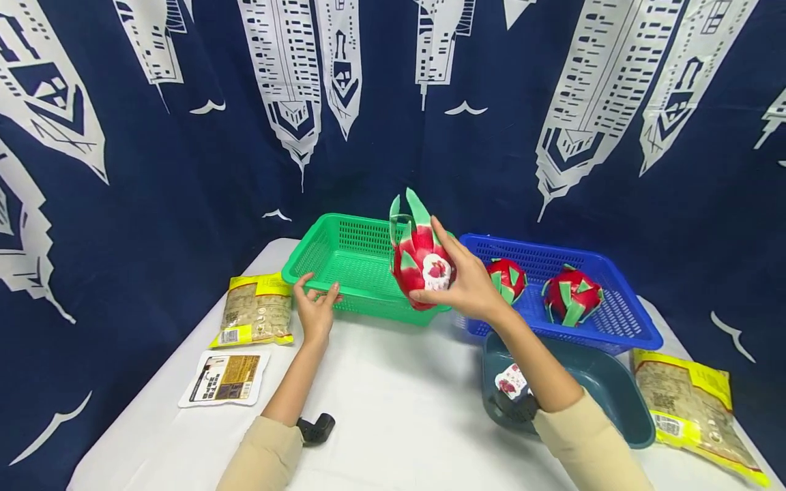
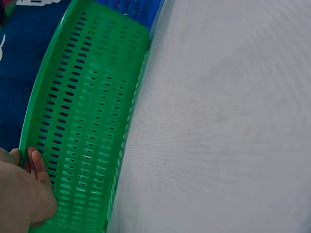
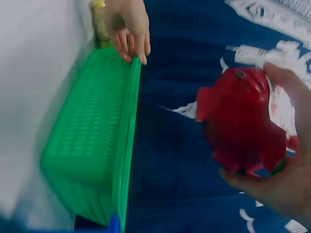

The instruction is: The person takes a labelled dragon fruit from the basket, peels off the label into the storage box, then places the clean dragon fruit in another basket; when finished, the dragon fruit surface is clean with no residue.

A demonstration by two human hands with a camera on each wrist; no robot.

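My right hand [image 1: 469, 283] holds a red dragon fruit [image 1: 414, 266] with green leaf tips and a white picture sticker on its side. The fruit is raised above the right part of a green basket [image 1: 368, 303]. In the right wrist view, thumb and fingers wrap round the dragon fruit [image 3: 238, 119] from the side. At the basket's near left corner, my left hand [image 1: 316, 310] pinches the rim. The left wrist view has the left hand [image 2: 29, 189] at the edge of the green basket [image 2: 92, 121], whose visible inside holds nothing.
A blue basket [image 1: 629, 320] with two dragon fruits [image 1: 574, 294] stands to the right. Before it sits a dark teal basin [image 1: 614, 382] with a white, red-printed piece [image 1: 511, 382]. Yellow bags [image 1: 258, 310] lie at both sides; a white flat pack [image 1: 224, 378] lies at left.
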